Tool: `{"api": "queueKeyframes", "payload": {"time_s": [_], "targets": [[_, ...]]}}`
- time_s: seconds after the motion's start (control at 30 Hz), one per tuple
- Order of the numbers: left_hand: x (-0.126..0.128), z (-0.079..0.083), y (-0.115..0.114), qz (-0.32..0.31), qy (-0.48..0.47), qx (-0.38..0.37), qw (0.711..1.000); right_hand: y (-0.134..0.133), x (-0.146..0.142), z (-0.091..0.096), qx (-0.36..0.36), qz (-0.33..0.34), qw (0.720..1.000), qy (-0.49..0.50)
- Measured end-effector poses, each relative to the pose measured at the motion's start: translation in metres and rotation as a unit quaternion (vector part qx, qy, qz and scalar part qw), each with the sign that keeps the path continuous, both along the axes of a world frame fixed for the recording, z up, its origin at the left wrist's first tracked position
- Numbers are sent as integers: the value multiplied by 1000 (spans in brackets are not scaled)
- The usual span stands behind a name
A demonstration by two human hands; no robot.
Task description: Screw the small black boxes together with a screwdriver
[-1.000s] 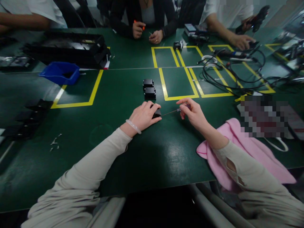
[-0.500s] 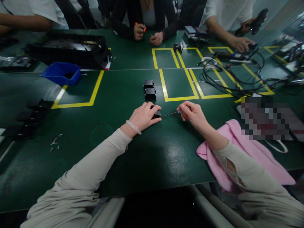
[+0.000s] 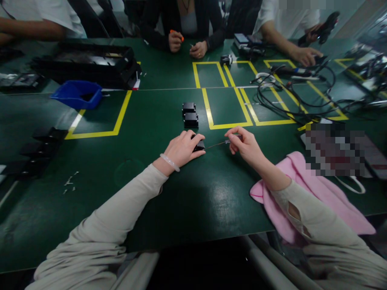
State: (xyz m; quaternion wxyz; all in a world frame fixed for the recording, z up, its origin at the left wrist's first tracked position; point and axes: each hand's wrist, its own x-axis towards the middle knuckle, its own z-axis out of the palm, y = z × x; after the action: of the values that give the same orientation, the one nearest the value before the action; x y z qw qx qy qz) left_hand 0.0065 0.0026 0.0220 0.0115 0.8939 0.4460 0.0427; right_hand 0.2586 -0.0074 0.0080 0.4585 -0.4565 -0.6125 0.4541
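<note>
My left hand (image 3: 183, 148) rests on the green table (image 3: 169, 193), its fingers closed over a small black block (image 3: 199, 145) that mostly hides beneath them. My right hand (image 3: 243, 145) pinches a thin screwdriver (image 3: 222, 143) whose tip points left into the block's side. Two more small black blocks (image 3: 190, 114) sit just beyond my left hand, one behind the other.
A pink cloth (image 3: 305, 189) lies under my right forearm. A blue bin (image 3: 77, 94) and black trays (image 3: 90, 62) stand at the far left, tangled cables (image 3: 290, 96) at the far right. Yellow tape rectangles (image 3: 225, 106) mark the table. Other people's hands (image 3: 187, 42) work across it.
My right hand's fingers shifted slightly on the screwdriver, rolling it; the tip stays at the block. My left hand has not moved.
</note>
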Motion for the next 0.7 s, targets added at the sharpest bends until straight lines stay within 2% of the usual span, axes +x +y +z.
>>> {"api": "queueKeyframes", "payload": {"time_s": [0.7], "targets": [[1,1,0,0,4,-5,1000,-2,-1,3,19,-4,999,-28]]}}
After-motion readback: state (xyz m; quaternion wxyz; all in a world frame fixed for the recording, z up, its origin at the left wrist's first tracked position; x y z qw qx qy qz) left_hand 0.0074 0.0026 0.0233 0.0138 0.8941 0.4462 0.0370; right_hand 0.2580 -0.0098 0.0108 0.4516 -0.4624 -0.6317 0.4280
